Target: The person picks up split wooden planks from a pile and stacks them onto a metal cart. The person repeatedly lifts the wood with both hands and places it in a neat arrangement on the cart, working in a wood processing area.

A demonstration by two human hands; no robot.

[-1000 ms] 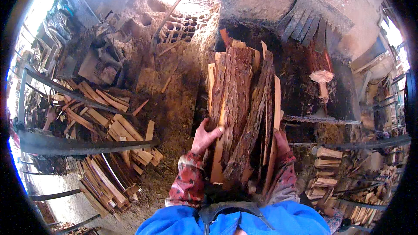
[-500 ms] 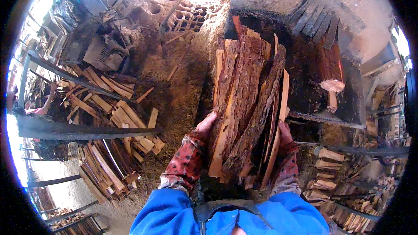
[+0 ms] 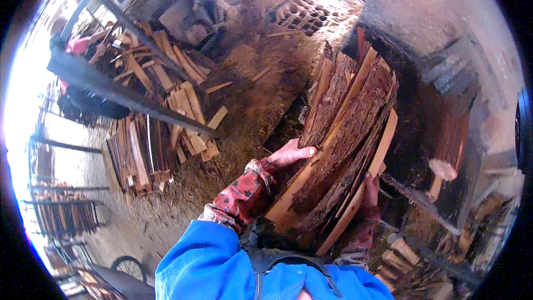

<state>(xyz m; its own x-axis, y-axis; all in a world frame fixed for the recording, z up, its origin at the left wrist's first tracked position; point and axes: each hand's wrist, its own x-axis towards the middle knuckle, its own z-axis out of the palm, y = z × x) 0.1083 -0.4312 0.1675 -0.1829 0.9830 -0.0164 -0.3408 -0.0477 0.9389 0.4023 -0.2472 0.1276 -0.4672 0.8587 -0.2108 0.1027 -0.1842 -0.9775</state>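
Left hand (image 3: 290,154) and right hand (image 3: 371,190) grip opposite long edges of a bundle of rough reddish-brown bark-covered wood slabs (image 3: 355,128), tilted top-right before the bright blue fabric jacket (image 3: 202,253). Open brown dirt floor (image 3: 247,97) left; right side tighter, long dark metal edge (image 3: 421,205) near right hand.

Downward fisheye view from head
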